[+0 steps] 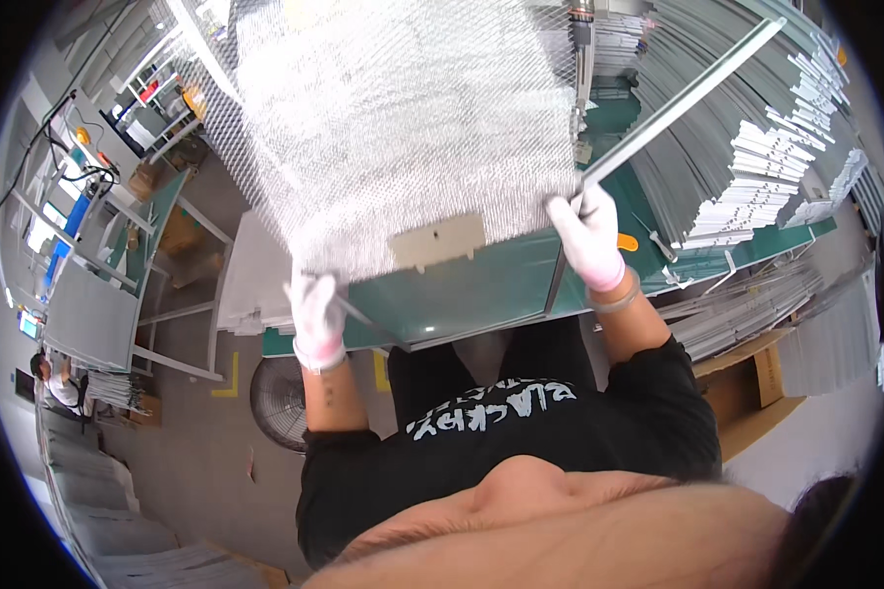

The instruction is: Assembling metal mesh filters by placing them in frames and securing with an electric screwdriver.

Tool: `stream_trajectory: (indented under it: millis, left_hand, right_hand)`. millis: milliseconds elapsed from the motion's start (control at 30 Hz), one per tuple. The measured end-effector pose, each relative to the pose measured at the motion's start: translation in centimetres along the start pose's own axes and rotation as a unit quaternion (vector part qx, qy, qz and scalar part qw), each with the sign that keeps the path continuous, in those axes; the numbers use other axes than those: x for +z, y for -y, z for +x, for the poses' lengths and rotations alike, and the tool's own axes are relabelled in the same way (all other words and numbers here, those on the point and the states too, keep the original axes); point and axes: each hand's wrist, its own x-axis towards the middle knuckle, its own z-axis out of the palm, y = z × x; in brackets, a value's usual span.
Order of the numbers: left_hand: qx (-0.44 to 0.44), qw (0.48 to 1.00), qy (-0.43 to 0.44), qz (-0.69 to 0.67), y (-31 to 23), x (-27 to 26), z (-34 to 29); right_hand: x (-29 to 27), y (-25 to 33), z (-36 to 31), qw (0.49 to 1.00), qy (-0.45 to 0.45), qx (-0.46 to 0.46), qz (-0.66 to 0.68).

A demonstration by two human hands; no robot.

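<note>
a wide sheet of silvery expanded metal mesh (403,128) (a tan tab at its near edge) is held up between the hands, above a green worktable (481,285). the left hand (314,312), white-gloved, pinches its lower corner; the right hand (587,231) clamps the mesh edge with a long grey metal strip (688,93). stacked grey metal profiles (756,187) lie beyond the right hand.

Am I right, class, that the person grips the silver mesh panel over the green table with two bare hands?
Not quite. The head view shows both the left hand and right hand in white gloves. They do grip the silver mesh panel over the green table.
</note>
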Motion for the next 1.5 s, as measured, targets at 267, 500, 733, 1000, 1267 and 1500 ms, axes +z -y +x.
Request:
stream_trajectory:
  millis: [267, 500, 733, 1000, 1267, 1500]
  left_hand:
    - [-0.41, 0.871, -0.102, -0.25, -0.1, 6.2, 3.7]
    - [-0.408, 0.836, -0.129, -0.343, 0.3, 6.8, 3.8]
    - [-0.46, 0.832, -0.032, -0.308, 2.2, 9.1, -3.8]
    - [-0.463, 0.778, 0.233, -0.356, 3.3, 6.6, -6.2]
    - [-0.405, 0.852, -0.054, -0.328, 2.6, 7.3, 2.9]
    - [-0.389, 0.86, -0.074, -0.321, 0.7, 6.8, 0.1]
  right_hand:
    - [0.9, -3.4, 2.8, 0.986, -0.116, -0.068, -0.096]
    - [-1.1, -6.3, 2.8, 0.998, -0.059, -0.03, -0.012]
    - [-1.4, -11.1, -0.1, 0.998, -0.004, -0.017, -0.066]
    - [-4.4, -10.4, -1.4, 0.992, 0.127, 0.024, 0.002]
    - [-1.5, -6.2, 4.3, 0.998, -0.05, 0.027, -0.002]
    - [-1.7, -7.2, 2.8, 0.998, -0.046, 0.042, 0.015]
